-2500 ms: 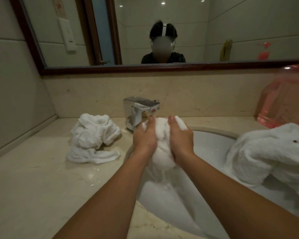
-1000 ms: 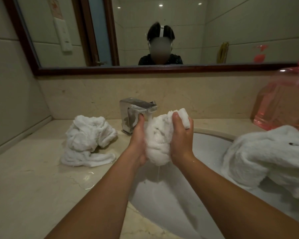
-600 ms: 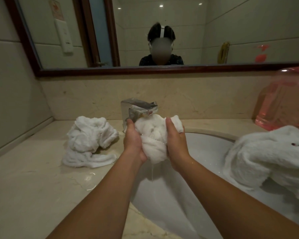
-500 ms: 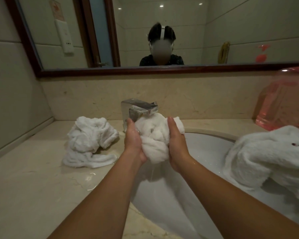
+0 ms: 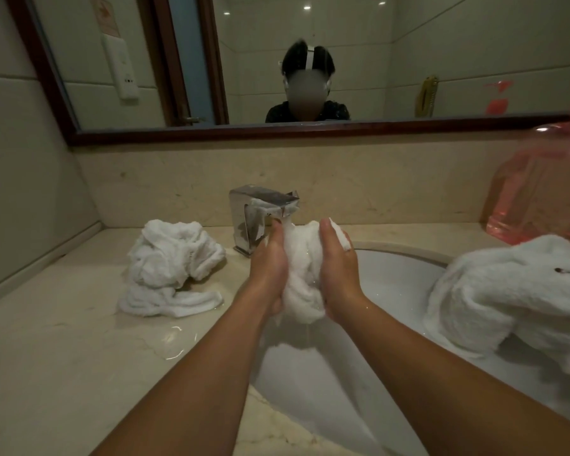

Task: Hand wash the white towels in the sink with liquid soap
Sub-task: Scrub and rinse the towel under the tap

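Head view. Item: wet white towel (image 5: 301,278), bunched, gripped between left hand (image 5: 267,268) and right hand (image 5: 338,274), held beneath the faucet (image 5: 260,209) spout, above the sink (image 5: 392,284). Risks: hard squeezing could spray water onto the marble counter (image 5: 63,357). The draped towel (image 5: 514,291) on the right rim may slide in.
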